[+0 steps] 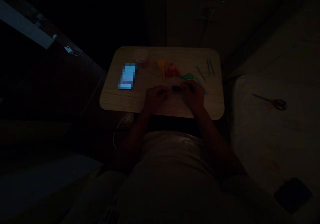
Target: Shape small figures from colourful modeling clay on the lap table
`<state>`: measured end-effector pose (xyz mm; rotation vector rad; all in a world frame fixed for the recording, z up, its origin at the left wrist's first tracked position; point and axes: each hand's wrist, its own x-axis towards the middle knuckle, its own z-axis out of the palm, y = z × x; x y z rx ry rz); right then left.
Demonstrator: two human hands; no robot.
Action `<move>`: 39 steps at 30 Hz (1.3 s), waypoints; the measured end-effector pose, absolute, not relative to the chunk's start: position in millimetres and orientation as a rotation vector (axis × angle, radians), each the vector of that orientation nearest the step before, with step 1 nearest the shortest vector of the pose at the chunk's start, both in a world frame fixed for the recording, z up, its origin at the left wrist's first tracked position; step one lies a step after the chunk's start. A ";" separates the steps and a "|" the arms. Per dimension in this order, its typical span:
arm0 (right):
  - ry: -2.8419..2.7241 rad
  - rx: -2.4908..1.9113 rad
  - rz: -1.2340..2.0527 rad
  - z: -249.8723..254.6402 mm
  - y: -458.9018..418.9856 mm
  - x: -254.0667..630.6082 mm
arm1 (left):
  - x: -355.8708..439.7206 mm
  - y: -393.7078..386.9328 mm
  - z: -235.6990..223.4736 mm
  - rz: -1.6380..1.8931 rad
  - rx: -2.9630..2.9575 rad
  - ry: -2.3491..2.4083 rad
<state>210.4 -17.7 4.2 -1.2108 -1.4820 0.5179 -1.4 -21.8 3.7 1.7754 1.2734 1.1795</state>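
The light is very dim. Over the front of the small wooden table, my right hand has its fingers pinched at one end of a small dark blue piece. My left hand is closed just left of that piece, fingertips drawn together; whether anything lies between them is too dark to see. Behind the hands lie an orange shape with a stem, a red lumpy piece and a green piece. A light blue tool lies partly hidden behind my right hand.
A lit phone lies at the table's left, near a round clear tub. Several thin teal sticks are at the right. Scissors and a dark square rest on the pale bedding. A white cable hangs below.
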 end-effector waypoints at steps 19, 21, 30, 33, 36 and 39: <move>-1.471 -1.176 0.522 5.6 -17.4 210.1 | -5.4 -18.8 3.0 1.293 1.887 1.168; -1.471 -1.172 0.525 5.2 -17.3 210.2 | -4.7 -19.7 0.4 1.255 1.822 1.190; -1.464 -1.170 0.540 -0.5 -17.6 212.2 | -2.3 -23.8 6.2 1.226 1.767 1.287; -1.421 -1.156 0.574 -2.3 -17.3 211.5 | -2.6 -22.4 4.4 1.220 1.733 1.247; -1.360 -1.145 0.609 -1.7 -17.2 210.2 | -4.4 -19.8 2.7 1.223 1.810 1.241; -1.346 -1.153 0.603 -1.5 -17.1 208.9 | -5.9 -18.6 4.0 1.259 1.928 1.215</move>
